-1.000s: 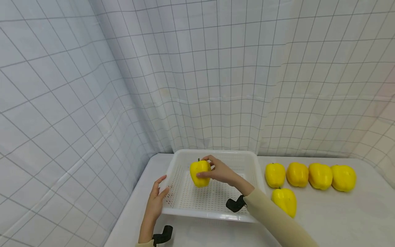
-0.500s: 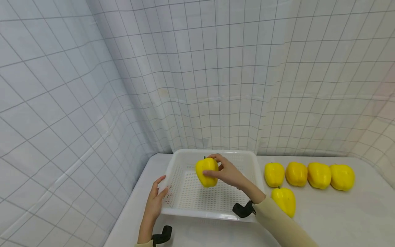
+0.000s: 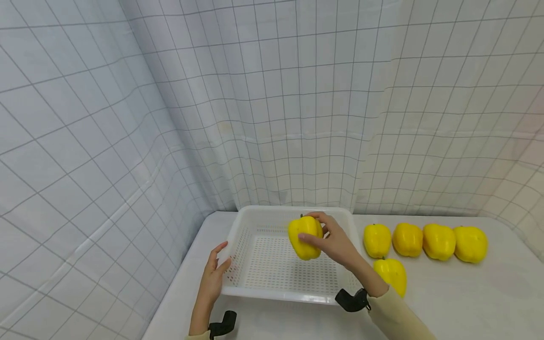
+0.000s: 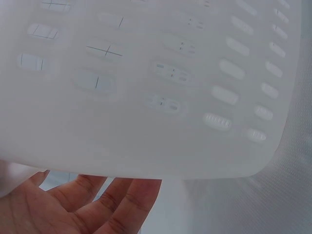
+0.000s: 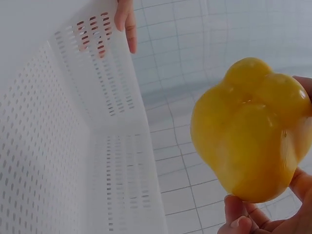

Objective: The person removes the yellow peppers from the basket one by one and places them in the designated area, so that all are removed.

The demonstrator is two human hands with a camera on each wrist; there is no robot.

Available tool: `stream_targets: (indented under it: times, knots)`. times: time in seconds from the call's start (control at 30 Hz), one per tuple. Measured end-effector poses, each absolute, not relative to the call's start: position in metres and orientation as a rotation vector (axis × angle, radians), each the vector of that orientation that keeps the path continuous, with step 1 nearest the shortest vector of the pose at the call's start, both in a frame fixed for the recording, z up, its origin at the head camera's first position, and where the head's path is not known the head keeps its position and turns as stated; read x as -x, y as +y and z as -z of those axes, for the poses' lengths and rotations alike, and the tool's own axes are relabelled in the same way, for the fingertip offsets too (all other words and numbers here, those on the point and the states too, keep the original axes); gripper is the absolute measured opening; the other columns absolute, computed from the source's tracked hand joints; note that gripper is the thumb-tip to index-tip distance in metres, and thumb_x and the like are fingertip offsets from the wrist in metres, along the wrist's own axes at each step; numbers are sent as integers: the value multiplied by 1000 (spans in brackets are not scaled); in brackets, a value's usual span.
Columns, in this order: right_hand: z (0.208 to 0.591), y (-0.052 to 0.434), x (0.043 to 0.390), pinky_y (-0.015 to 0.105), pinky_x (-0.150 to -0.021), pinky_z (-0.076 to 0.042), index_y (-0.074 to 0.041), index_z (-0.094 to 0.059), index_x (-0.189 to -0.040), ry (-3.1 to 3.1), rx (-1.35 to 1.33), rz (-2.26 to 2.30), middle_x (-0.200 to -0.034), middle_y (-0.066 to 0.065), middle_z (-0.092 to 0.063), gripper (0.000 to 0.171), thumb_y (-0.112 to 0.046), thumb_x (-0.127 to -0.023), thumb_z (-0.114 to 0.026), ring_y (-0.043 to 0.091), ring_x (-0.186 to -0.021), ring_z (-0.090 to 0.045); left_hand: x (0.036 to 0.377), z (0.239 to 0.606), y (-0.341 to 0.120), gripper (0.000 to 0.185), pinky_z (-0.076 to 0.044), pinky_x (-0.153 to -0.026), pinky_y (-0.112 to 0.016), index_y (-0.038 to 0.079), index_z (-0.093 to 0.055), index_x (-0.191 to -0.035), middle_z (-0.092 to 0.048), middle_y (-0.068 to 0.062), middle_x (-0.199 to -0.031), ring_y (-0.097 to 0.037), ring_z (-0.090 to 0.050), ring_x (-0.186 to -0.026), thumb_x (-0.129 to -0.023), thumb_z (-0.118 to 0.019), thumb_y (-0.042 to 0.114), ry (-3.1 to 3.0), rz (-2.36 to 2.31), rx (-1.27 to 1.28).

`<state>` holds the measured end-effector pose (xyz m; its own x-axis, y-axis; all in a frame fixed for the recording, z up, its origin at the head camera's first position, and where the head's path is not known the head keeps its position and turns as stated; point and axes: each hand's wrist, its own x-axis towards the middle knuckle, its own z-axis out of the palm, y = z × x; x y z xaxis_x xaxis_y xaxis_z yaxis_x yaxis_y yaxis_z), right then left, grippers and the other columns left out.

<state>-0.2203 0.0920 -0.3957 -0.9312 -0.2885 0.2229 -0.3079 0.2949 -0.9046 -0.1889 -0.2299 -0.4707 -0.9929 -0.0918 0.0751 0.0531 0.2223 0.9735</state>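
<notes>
My right hand [image 3: 337, 241] holds a yellow bell pepper [image 3: 305, 237] above the right half of a white perforated plastic basket [image 3: 272, 294]. Its thumb lies across the near side of the pepper, and the fingers reach around the back. In the right wrist view the lobed bottom of the pepper [image 5: 248, 136] faces the camera, apart from the basket floor. At the basket's left side, my left hand [image 3: 211, 278] grips the rim. The left wrist view shows the fingers [image 4: 139, 200] of that hand past the edge of the basket wall [image 4: 122, 141].
Right of the basket, several yellow bell peppers [image 3: 408, 240] stand in a row on the white table [image 3: 450, 302]. Another yellow pepper [image 3: 391, 275] lies nearer, close to the right forearm. A grid-patterned white curtain [image 3: 297, 118] hangs behind and to the left.
My right hand has carried the yellow bell pepper rightward above the basket, from left of its middle to its right half. The left hand has stayed at the rim.
</notes>
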Motion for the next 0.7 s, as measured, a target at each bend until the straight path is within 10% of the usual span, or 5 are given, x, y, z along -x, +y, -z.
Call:
stream_targets:
  times: [0.7]
  knots:
    - [413,156,188,36,-69,-43,-17,-46,-131,-2514,-190,-1806,-111,12,-46,51,-34,-88,-68,28,-86,-43,189,469,-228,48,-42,-82,-38,11,-35,-144,-49,-23,-128,-32,-51,-106,-99,-49,12,-2371,1848,-25]
